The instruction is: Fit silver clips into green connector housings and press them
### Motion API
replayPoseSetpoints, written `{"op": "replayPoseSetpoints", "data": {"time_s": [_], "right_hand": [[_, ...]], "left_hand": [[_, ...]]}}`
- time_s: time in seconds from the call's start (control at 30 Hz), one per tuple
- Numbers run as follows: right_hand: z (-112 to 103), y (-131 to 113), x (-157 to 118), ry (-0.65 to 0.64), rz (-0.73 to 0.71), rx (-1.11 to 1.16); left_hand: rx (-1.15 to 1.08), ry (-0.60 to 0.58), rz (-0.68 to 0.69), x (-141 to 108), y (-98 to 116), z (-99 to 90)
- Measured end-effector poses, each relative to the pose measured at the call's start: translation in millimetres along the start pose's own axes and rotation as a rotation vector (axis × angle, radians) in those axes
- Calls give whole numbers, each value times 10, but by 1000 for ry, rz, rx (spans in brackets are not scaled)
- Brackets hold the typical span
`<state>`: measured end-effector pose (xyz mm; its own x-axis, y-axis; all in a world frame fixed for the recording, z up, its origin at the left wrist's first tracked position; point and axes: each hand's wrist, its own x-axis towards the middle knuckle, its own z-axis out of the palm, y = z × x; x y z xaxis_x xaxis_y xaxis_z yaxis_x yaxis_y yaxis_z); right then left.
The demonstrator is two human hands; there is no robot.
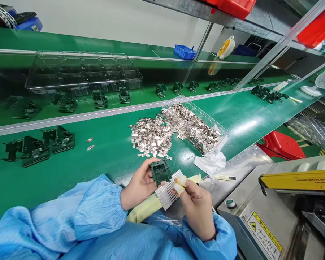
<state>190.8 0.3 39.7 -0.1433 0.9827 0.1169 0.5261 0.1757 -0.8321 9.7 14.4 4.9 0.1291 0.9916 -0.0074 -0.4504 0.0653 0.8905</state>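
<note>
My left hand point(141, 182) is closed around a dark green plastic housing point(160, 172), tilted so that its square, slotted face shows. Close to its right edge, my right hand point(197, 204) has thumb and forefinger pinched together. White coverings with yellow-orange edges point(180, 185) wrap those fingertips, and whatever lies between them is too small to make out. Below both hands, a silvery ribbed sheet point(168, 195) lies across a pale yellow padded roll point(146, 208) at the bench edge. Beyond them spreads a pile of small metal clips point(151, 136) on the green bench.
A clear tray point(222, 139) full of metal pieces lies tipped beside the pile. Several green housings point(35, 150) stand at left; more point(268, 94) lie at far right. A white cloth point(210, 164) and marker point(224, 177) are right. A machine point(260, 202) borders the bench.
</note>
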Motion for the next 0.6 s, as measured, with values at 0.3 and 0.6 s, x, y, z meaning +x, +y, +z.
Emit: {"op": "replayPoseSetpoints", "data": {"time_s": [0.3, 0.6], "right_hand": [[203, -50, 59, 96, -274, -37], [276, -47, 16, 132, -211, -51]], "left_hand": [[84, -142, 13, -64, 21, 8], [354, -201, 126, -102, 41, -29]]}}
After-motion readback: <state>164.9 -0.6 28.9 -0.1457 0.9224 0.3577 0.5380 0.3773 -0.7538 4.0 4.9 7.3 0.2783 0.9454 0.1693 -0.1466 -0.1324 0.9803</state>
